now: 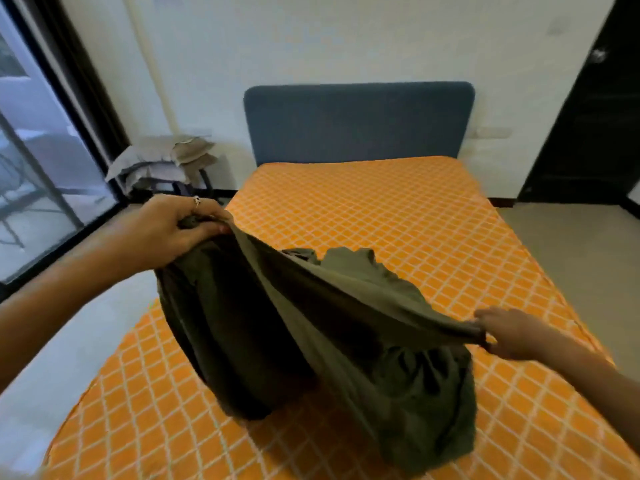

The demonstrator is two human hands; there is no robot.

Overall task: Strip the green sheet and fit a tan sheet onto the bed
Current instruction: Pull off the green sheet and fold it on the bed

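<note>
The green sheet [332,327] hangs bunched above the foot half of the bed, off the mattress corners. My left hand [173,226] grips a gathered edge of it at the upper left. My right hand [509,332] pinches another edge at the right, so the cloth stretches taut between the two. Its lower folds rest on the bare mattress [398,216], which has an orange cover with a white diamond pattern. A pile of tan and grey cloth [166,161] lies on a stand left of the headboard.
A dark blue padded headboard [356,123] stands against the white wall. A glass sliding door [38,161] fills the left side. A dark door [595,116] is at the right. Pale floor runs along both sides of the bed.
</note>
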